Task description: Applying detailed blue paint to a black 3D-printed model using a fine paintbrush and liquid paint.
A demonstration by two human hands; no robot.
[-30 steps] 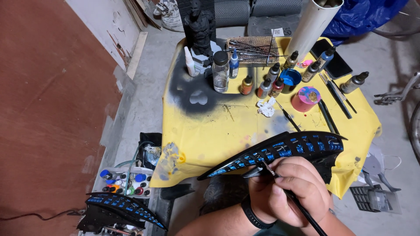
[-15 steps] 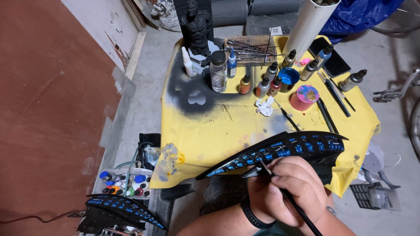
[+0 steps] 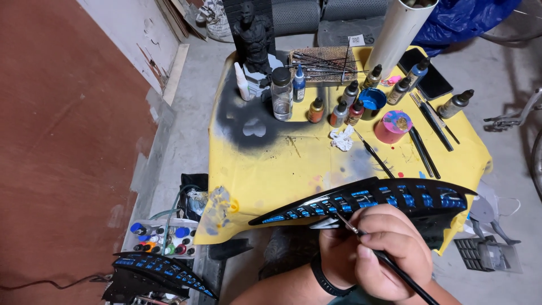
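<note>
Yellow cloth covers the desk (image 3: 271, 175). A thin brush (image 3: 361, 240) is clamped in the right hand (image 3: 389, 254) against the black, blue-marked curved piece (image 3: 395, 197), apparently steadied by the left hand (image 3: 333, 260), its grip hidden. Paint could be smeared if the piece slips.

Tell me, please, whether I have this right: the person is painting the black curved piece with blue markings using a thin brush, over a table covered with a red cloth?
Not quite: the head view shows the cloth on the table is yellow, smudged with black spray, not red. The rest holds: the right hand holds a thin brush with its tip at the black curved piece with blue markings, while the left hand is mostly hidden behind the right.
</note>
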